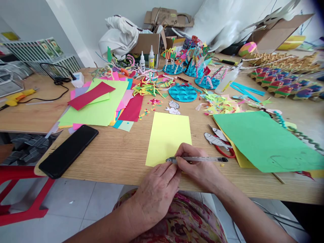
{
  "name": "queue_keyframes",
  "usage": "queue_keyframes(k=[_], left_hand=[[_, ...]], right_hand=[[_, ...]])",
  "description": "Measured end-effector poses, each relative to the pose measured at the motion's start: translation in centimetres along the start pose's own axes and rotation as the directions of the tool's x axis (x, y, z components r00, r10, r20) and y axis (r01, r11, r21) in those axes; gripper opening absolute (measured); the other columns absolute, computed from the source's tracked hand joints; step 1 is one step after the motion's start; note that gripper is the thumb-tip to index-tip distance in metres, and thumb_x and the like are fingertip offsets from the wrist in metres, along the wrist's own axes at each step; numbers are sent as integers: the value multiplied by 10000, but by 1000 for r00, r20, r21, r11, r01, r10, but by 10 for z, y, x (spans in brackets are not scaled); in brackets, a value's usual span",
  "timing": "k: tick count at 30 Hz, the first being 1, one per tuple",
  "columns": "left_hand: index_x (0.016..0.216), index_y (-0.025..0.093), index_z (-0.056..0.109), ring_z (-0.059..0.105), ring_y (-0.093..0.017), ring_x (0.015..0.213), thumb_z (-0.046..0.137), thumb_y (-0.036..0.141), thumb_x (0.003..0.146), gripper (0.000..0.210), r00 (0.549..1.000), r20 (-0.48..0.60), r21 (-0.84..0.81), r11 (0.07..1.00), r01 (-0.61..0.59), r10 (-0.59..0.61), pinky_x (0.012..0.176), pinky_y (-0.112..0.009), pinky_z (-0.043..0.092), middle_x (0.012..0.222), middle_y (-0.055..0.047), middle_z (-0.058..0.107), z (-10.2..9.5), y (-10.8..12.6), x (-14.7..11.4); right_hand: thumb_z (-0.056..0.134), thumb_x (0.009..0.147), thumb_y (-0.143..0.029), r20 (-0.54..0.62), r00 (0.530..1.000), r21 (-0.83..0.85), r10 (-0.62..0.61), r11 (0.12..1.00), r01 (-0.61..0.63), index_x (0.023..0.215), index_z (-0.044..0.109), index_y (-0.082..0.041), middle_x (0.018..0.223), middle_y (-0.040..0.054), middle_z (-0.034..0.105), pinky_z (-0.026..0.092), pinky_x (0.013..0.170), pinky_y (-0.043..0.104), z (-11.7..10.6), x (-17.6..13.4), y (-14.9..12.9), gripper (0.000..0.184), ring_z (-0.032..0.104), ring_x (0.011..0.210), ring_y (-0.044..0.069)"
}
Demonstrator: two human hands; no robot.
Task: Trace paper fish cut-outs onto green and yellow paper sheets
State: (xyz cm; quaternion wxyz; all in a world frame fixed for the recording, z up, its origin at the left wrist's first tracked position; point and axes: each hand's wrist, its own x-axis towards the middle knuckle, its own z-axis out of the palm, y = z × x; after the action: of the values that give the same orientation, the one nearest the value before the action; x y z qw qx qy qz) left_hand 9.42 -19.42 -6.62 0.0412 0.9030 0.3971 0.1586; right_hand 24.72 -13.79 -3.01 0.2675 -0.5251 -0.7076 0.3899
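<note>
This looked like a craft workroom: the wooden surface (113, 152) carried a yellow sheet (169, 133), stacked coloured paper (113, 101), glue bottles (151, 60), paper scraps (222, 104), red-handled scissors (229, 156) and blue-based ornaments (173, 69).

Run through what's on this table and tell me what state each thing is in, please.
Pen: gripped in the right hand.
Yellow sheet: flat, near edge partly covered by the left hand.
Phone: face up, screen dark.
Scissors: partly covered by fish cutouts; open or shut unclear.
Green sheet: spread out, faint lines drawn on it.
Two small glue bottles: standing upright.
Crimson strip: lying on lime-green paper.
</note>
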Motion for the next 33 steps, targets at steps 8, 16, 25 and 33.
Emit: queue_keyframes(k=[8, 16, 25, 33], left_hand=[[1157, 156, 524, 503, -178, 1086, 456, 195, 905, 264, 998, -52, 20, 999, 25, -24, 1002, -329, 377, 1136, -32, 589, 4, 1, 0], [1129, 168, 543, 502, -181, 1024, 463, 210, 904, 243, 998, -56, 15, 999, 40, -39, 986, -344, 348, 1088, -17, 598, 5, 1, 1], [1150, 191, 537, 482, -181, 1015, 457, 233, 914, 252, 996, -69, 33, 997, 66, -63, 957, -373, 333, 1099, -12, 604, 8, 2, -1], [1081, 196, 567, 472, -172, 898, 484, 215, 900, 200, 995, -72, 45, 996, 74, -71, 881, -370, 355, 1060, -3, 613, 6, 3, -2]], right_hand=[[460, 702, -168, 49, 999, 24, -7, 1000, 6, 643, 459, -196, 512, -61, 432, 285, 435, 196, 2, 3, -3, 66, 382, 489, 89], [456, 701, -181, 57, 998, 59, 12, 998, -15, 639, 456, -195, 514, -64, 421, 284, 438, 197, 2, 3, -4, 63, 366, 492, 88], [461, 700, -185, 68, 998, 79, 19, 997, -24, 648, 459, -193, 513, -64, 439, 289, 435, 196, 4, 3, -3, 53, 380, 488, 87], [471, 700, -171, 66, 998, 109, 9, 994, -16, 650, 465, -192, 509, -71, 423, 278, 423, 186, 5, 3, -2, 55, 367, 479, 81]])
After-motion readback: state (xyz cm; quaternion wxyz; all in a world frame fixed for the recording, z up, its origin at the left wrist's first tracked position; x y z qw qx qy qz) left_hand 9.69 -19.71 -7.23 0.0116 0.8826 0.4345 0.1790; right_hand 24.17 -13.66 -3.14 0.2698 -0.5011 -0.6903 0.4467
